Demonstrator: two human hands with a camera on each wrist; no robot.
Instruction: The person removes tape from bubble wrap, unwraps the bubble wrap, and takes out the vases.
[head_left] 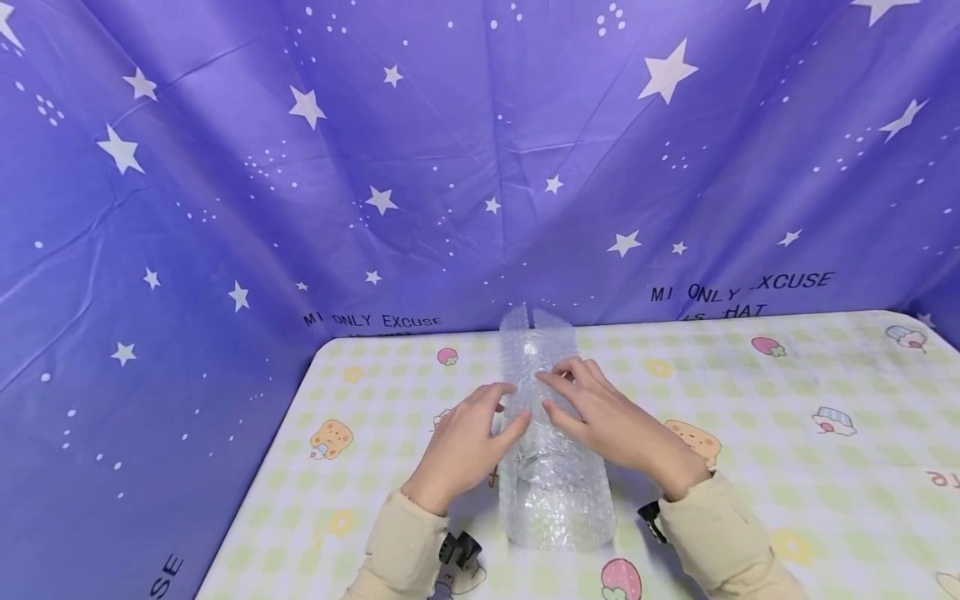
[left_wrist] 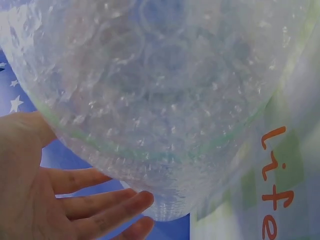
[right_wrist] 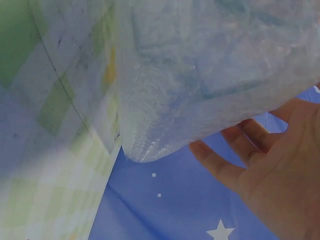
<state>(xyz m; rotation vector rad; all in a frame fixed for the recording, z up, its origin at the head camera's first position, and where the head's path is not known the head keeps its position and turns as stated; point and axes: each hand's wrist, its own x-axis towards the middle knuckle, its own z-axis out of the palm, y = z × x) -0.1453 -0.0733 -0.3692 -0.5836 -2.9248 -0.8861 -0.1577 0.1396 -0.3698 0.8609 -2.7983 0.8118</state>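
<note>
A sheet of clear bubble wrap [head_left: 558, 500] lies lengthwise on the table, its two sides curled up toward each other into a loose tube. On its left side, my left hand [head_left: 468, 437] holds the raised edge between thumb and fingers. My right hand [head_left: 607, 417] grips the opposite edge, its thumb and forefinger close to those of the left. In the left wrist view, fingers [left_wrist: 105, 205] lie along the outside of the curved wrap. The right wrist view shows fingertips at the underside of the wrap [right_wrist: 165, 110]. Faint greenish lines show through the plastic; what is inside is blurred.
The table [head_left: 750, 500] wears a green-and-white checked cover printed with strawberries, cupcakes and bears. Behind and to the left hangs a purple-blue curtain [head_left: 450, 150] with white stars, meeting the table's back edge. Black wrist mounts [head_left: 459, 550] sit under both cream sleeves.
</note>
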